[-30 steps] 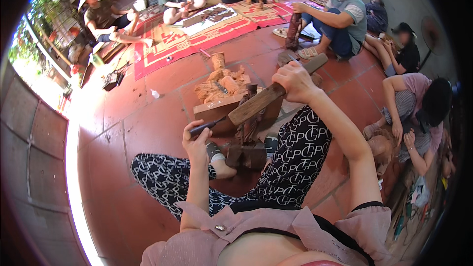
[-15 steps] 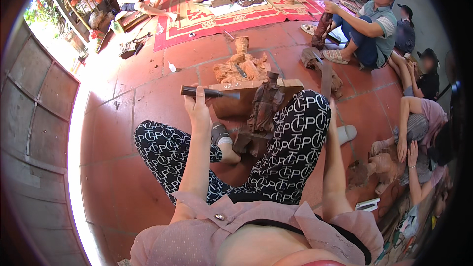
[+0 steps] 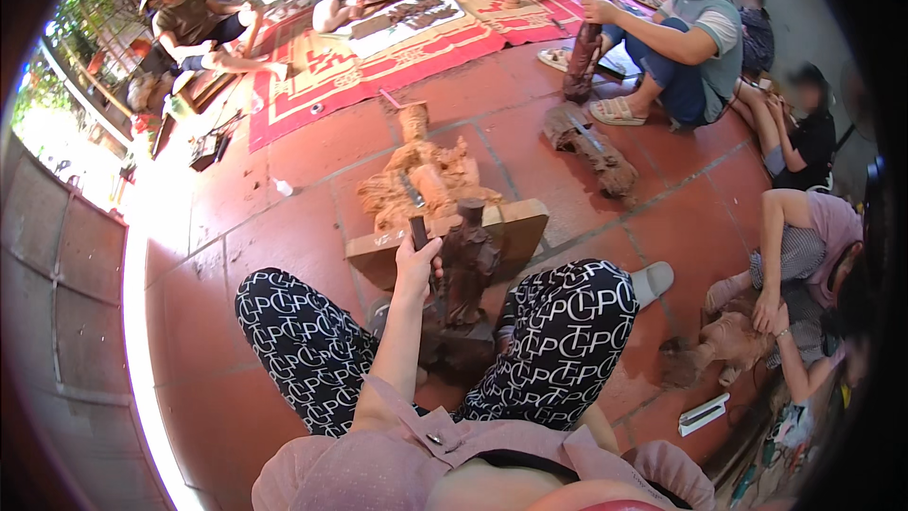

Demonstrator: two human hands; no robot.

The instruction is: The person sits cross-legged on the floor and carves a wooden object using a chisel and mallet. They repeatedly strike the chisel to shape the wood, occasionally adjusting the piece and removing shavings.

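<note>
My left hand (image 3: 416, 267) is closed around a dark-handled chisel (image 3: 414, 220) that points up and away from me. The hand rests against a dark carved wooden statue (image 3: 465, 276), which stands upright on the floor between my patterned trouser legs. Just behind the statue lies a pale wooden board (image 3: 515, 227), and beyond it a light-coloured carved figure (image 3: 416, 180). My right hand is hidden; only part of that forearm (image 3: 598, 428) shows below my right knee.
Several people sit around on the red tiled floor (image 3: 284, 237), some on a red patterned rug (image 3: 378, 61). Dark logs (image 3: 594, 147) lie to the far right. To my right a person bends over a brown carving (image 3: 721, 343). A wall (image 3: 66, 303) runs along my left.
My right hand, raised with a wooden mallet a second ago, has dropped out of sight. My left hand has turned the chisel from lying sideways to pointing up beside the statue.
</note>
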